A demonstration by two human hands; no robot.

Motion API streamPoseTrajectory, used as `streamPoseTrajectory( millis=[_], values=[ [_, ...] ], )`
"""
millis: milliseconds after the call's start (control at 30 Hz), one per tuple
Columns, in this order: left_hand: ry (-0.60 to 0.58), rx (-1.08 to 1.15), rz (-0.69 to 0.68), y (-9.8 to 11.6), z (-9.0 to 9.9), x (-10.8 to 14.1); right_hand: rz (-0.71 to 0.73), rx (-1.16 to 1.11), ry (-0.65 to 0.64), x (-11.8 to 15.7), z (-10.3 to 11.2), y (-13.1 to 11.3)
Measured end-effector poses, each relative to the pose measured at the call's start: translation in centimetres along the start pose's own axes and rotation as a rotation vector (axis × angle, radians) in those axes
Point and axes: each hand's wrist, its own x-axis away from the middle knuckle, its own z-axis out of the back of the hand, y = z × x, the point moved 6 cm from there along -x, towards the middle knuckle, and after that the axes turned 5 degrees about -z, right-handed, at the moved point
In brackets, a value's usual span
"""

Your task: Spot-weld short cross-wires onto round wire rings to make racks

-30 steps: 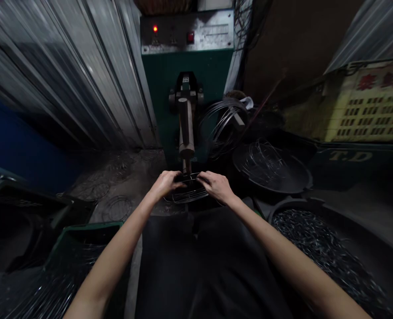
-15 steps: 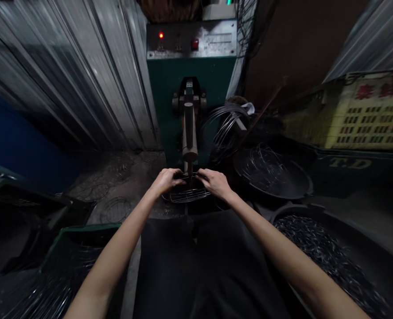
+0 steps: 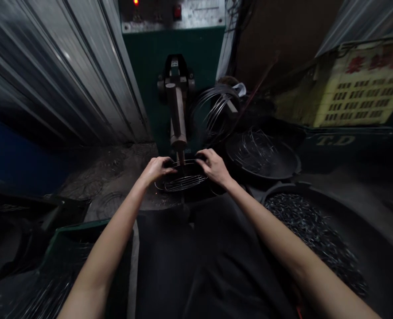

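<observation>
A round wire rack (image 3: 184, 182) with thin parallel bars sits under the machine's upright rod, close in front of me. My left hand (image 3: 157, 170) is at its left side, thumb and fingers curled round the far rim wire. On the right, my right hand (image 3: 215, 168) curls its fingers and thumb loosely at the same rim; its fingertips are dark and slightly blurred. Between the two hands the rod of a green spot welder (image 3: 178, 117) comes down to the rim. The exact contact point there is too dark to make out.
To the right stand a black pan of loose wires (image 3: 258, 153) and a larger tub of short metal pieces (image 3: 312, 230). Coiled wire (image 3: 216, 106) hangs beside the machine. A green bin (image 3: 73, 237) is at my left, a yellow crate (image 3: 359, 88) at the far right.
My view has shifted, so the machine sits higher and further left. Both hands stay at the wire rack, with the right fingers a little more raised. A small spark shows near the floor.
</observation>
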Motion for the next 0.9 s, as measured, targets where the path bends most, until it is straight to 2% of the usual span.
streamPoseTrajectory(
  millis=[67, 133, 200, 300, 433, 500, 567, 633, 900],
  values=[
    [0.007, -0.001, -0.009, -0.1, 0.0, -0.2, -0.08, -0.031, 0.011, 0.8, 0.4, 2.5],
    [0.002, 0.017, -0.018, -0.4, -0.1, -0.2, -0.128, -0.068, -0.104, 1.7, 0.1, 4.3],
    [-0.022, 0.031, -0.019, -1.0, -0.1, 0.1, -0.127, -0.118, -0.201, 2.3, -0.2, 4.5],
    [0.002, 0.013, -0.028, -1.6, 0.5, 1.4, -0.058, -0.059, -0.161, 2.5, 0.3, 2.4],
    [0.173, -0.057, -0.095, 0.0, 1.3, 2.8, 0.04, 0.21, -0.096, 2.8, 0.2, -1.4],
    [0.122, -0.085, -0.124, 1.3, 0.2, 2.6, 0.063, 0.293, -0.099, 3.0, -0.4, -2.5],
    [0.018, -0.08, -0.097, 2.1, -1.1, 1.9, 0.073, 0.326, -0.102, 3.0, -0.8, -3.0],
    [-0.038, -0.048, -0.057, 2.3, -1.7, 1.4, 0.086, 0.314, -0.107, 2.9, -0.9, -3.2],
    [0.0, -0.017, -0.022, 1.4, -0.7, 1.1, 0.101, 0.264, -0.124, 1.3, -0.7, -3.5]
  ],
)
